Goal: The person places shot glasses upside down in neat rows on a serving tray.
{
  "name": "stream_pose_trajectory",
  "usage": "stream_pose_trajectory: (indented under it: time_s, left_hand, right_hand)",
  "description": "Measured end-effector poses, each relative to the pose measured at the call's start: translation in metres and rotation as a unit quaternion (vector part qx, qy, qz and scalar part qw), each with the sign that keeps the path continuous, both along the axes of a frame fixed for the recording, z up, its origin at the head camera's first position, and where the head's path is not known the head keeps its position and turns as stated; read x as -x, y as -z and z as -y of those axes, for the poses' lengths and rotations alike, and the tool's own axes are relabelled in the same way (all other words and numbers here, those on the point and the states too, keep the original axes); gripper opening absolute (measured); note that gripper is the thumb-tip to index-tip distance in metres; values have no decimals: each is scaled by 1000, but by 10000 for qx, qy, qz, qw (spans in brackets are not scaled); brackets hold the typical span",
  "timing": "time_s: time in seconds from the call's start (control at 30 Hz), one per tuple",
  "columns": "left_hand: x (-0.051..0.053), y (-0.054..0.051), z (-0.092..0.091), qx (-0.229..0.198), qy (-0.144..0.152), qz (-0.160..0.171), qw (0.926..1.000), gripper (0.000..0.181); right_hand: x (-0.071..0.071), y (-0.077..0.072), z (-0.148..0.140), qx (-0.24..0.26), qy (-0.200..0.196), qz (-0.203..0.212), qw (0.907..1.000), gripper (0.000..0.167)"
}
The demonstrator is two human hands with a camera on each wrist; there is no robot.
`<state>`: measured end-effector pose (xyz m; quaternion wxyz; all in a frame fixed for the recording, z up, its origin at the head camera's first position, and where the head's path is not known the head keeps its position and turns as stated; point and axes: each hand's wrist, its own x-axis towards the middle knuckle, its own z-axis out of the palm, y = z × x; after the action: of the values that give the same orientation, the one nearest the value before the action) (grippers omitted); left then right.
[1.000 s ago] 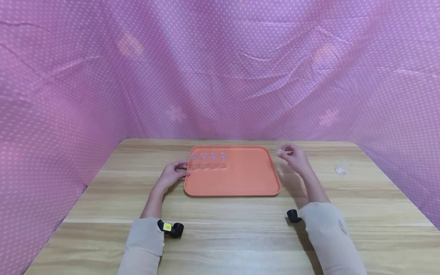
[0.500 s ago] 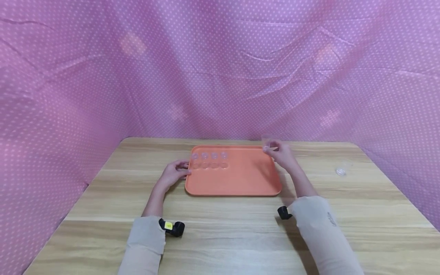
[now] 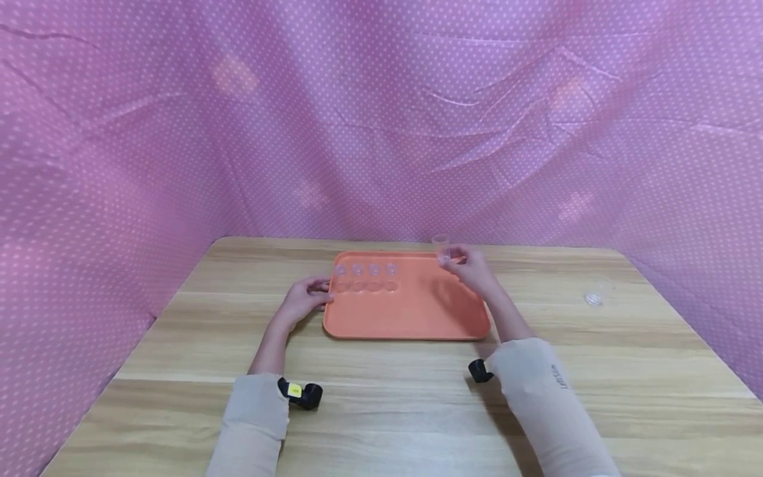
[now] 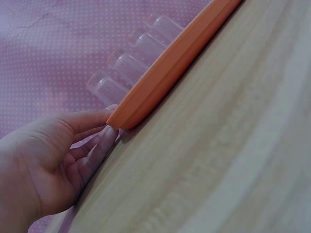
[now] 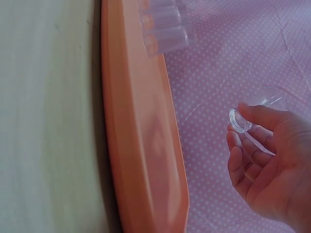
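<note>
An orange tray (image 3: 411, 319) lies on the wooden table. My left hand (image 3: 300, 301) pinches its left rim, the thumb above and fingers under the edge, as the left wrist view shows at the tray corner (image 4: 127, 112). A row of several clear plastic cups (image 3: 374, 278) stands at the tray's back left. Above the tray's back right, my right hand (image 3: 473, 271) holds another clear cup (image 3: 441, 244) near its base between thumb and fingers. In the right wrist view this cup (image 5: 239, 121) is apart from the tray, its rim pointing up and away.
One more clear cup (image 3: 594, 298) stands on the table (image 3: 536, 411) to the right, apart from the tray. A pink dotted cloth (image 3: 381, 132) hangs behind the table and along both sides. A small black camera sits at each wrist.
My right hand has carried the clear cup leftward from beside the tray to above its back right part. The left hand stays at the tray's left rim.
</note>
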<state>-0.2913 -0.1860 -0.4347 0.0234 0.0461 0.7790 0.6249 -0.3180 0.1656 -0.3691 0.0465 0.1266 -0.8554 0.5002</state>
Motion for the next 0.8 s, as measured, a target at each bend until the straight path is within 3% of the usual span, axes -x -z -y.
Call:
stream_pose_trajectory:
  time_s: [0.4,0.8]
  left_hand:
    - [2,3,-1,-22,-6,29,10000,47]
    - [0,2,-2,60,-86,39,9999,49]
  right_hand:
    - [3,5,10,-32,-54,161,9999,29]
    - [3,8,19,-247,-80,-39,9997,25]
